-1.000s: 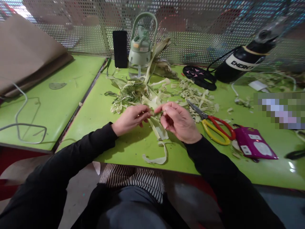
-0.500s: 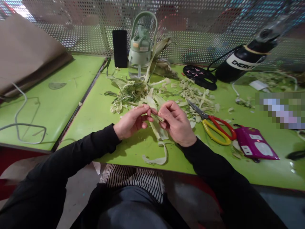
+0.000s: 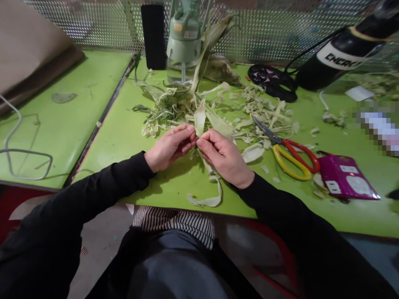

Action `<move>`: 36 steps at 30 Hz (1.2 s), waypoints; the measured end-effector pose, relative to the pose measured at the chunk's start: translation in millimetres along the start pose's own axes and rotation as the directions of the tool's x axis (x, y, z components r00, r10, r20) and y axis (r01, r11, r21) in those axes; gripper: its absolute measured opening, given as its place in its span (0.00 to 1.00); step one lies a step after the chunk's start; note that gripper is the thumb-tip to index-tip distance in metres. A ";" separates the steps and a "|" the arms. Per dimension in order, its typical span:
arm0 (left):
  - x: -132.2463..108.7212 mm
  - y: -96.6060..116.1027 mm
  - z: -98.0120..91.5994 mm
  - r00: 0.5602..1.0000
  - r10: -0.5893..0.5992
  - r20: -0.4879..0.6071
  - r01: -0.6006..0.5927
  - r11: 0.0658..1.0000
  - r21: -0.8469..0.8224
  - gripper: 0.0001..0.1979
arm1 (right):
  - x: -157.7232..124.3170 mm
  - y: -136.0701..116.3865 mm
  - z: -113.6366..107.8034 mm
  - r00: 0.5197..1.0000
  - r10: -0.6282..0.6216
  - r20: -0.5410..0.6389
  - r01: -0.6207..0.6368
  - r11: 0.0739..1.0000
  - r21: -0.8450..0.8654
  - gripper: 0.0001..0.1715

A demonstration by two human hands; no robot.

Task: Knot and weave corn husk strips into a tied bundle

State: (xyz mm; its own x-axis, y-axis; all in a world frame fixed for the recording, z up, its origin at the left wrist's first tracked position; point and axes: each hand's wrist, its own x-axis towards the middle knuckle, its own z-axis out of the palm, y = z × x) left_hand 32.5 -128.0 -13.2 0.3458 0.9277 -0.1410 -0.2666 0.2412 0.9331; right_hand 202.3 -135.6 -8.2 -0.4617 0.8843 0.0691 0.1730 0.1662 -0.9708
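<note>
Above the green table, my left hand (image 3: 171, 145) and my right hand (image 3: 226, 155) meet fingertip to fingertip, both closed in a pinch. Between them is a thin bit of corn husk, mostly covered by the fingers. Pale husk leaves (image 3: 200, 117) rise just behind the fingertips, and more husk shows below my right hand. A curled husk strip (image 3: 207, 202) lies near the front edge of the table. Beyond my hands is a heap of shredded husk (image 3: 170, 106).
Scissors (image 3: 288, 155) with red and yellow handles lie right of my hands, beside a purple packet (image 3: 347, 176). Behind stand a green bottle (image 3: 183, 47), a phone (image 3: 153, 37) and a black bottle (image 3: 333, 54). Husk scraps (image 3: 264, 110) and brown paper (image 3: 34, 54) flank the heap.
My fingertips have drawn closer together, and my right hand has turned more back-up over the husk. The whole view has tilted down, shifting the background objects upward.
</note>
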 end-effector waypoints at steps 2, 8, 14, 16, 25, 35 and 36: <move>1.7 -2.7 -4.8 0.999 -0.007 0.032 0.006 0.999 0.049 0.12 | 1.9 3.6 -1.4 0.999 0.005 -0.034 -0.004 0.999 0.042 0.18; 3.1 -10.9 -3.9 0.986 0.082 0.143 -0.120 0.951 0.285 0.07 | 8.9 5.7 -9.6 0.957 -0.207 -0.203 0.176 0.972 -0.158 0.16; -1.6 -12.0 -1.0 0.962 0.250 0.107 -0.268 0.802 0.534 0.06 | 6.9 -0.1 -12.2 0.959 -0.252 -0.129 0.214 0.944 -0.250 0.15; -1.6 -9.8 -2.6 0.950 0.273 0.151 -0.312 0.823 0.474 0.05 | 6.7 -3.5 -18.2 0.983 -0.164 -0.088 0.141 0.964 -0.224 0.14; 3.7 -5.9 -10.3 0.963 0.222 0.153 -0.256 0.931 0.260 0.13 | 13.9 -3.3 -32.3 0.953 -0.301 0.023 0.269 0.813 -0.516 0.06; 3.0 -2.0 -9.7 0.995 0.087 0.039 -0.092 0.988 0.124 0.11 | 10.1 -6.9 -34.0 0.913 -0.385 0.135 0.397 0.764 -0.509 0.06; 2.6 -1.7 -9.2 0.990 0.130 0.048 -0.136 0.978 0.157 0.10 | 10.4 -6.2 -34.1 0.917 -0.372 0.144 0.392 0.776 -0.494 0.06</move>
State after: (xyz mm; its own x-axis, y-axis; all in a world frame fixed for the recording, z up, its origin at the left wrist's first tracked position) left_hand 25.6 -123.4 -18.3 0.3511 0.9363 -0.0019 -0.1669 0.0646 0.9839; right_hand 226.2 -112.6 6.3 -0.6129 0.6864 0.3914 0.3826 0.6911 -0.6132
